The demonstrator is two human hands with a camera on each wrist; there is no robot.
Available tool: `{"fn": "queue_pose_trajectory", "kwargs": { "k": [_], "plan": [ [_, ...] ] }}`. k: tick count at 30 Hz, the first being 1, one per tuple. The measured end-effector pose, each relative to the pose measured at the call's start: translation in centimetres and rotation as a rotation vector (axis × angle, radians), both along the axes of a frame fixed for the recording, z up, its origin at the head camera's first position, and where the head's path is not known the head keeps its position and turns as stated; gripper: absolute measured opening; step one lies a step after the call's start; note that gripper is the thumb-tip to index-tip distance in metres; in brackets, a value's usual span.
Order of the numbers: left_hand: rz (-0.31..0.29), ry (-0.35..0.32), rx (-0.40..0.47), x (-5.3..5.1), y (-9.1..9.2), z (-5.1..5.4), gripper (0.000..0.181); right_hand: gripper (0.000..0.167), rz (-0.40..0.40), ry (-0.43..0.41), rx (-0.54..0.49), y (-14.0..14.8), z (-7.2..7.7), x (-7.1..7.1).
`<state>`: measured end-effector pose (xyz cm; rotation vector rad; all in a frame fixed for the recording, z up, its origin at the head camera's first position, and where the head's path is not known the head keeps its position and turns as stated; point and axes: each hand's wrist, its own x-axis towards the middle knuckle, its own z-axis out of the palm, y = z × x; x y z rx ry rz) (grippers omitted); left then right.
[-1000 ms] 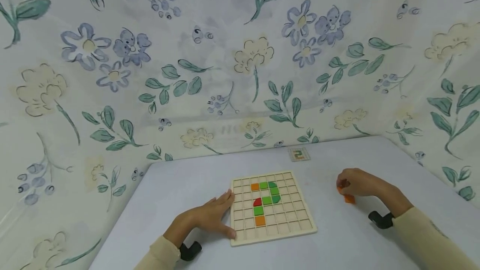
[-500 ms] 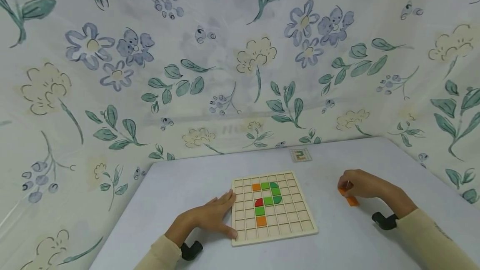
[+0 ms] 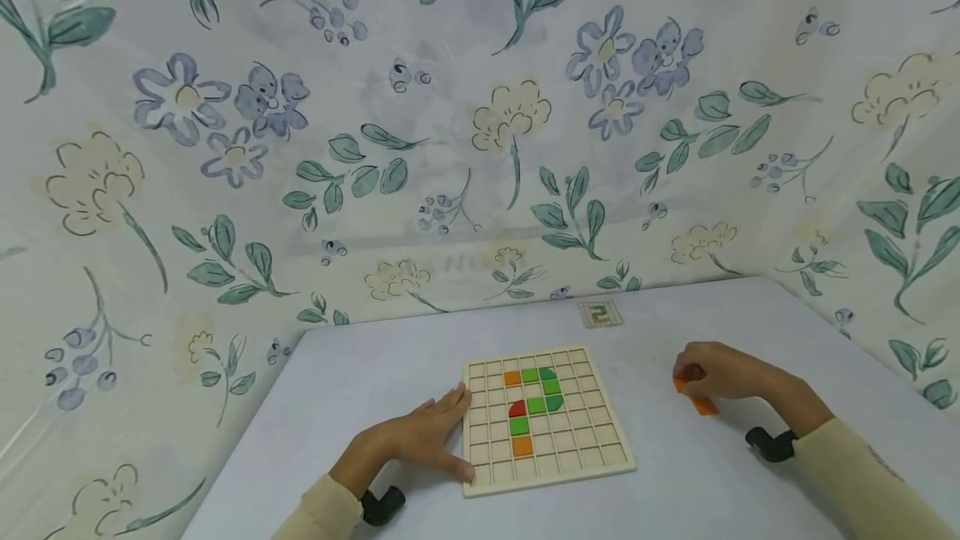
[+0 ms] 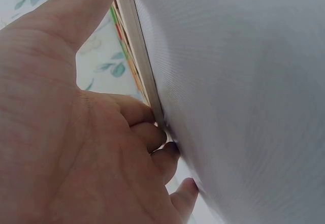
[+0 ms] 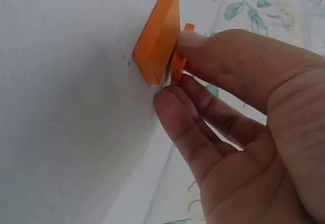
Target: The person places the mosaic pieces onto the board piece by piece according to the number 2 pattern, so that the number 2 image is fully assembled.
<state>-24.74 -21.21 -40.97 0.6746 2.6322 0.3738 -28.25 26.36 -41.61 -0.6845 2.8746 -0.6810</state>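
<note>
My left hand rests at the left edge of a wooden grid board, fingers extended and thumb at its near corner. In the left wrist view, the fingertips touch the board's side. Green, orange and red tiles sit in the grid, among them a lower orange tile and a red rounded tile. Right of the board, my right hand pinches an orange tile between thumb and fingers. Another orange tile lies on the table right beside it, close to the fingertips.
A small card printed with a grid pattern lies behind the board. The white tabletop ends at a flowered cloth at the back and sides. A black wrist device hangs under the right wrist.
The head view has shifted slightly. The loose orange tile beside my right hand has turned and moved a little toward me. My left hand stays at the board's edge.
</note>
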Motion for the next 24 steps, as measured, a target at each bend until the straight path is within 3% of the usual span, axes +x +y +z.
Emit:
{"fn": "queue_pose_trajectory", "kwargs": {
  "k": [6, 11, 24],
  "plan": [
    [-0.001, 0.001, 0.0, 0.1, 0.0, 0.1, 0.121, 0.013, 0.006, 0.014, -0.015, -0.2, 0.0, -0.2],
    [-0.004, -0.005, 0.004, 0.1, 0.0, 0.1, 0.122, 0.014, 0.069, 0.042, -0.055, -0.6, 0.3, -0.1],
    [-0.003, 0.012, -0.01, -0.1, 0.0, -0.1, 0.123, 0.016, 0.138, 0.098, -0.068, -2.4, 2.1, 0.5]
  ]
}}
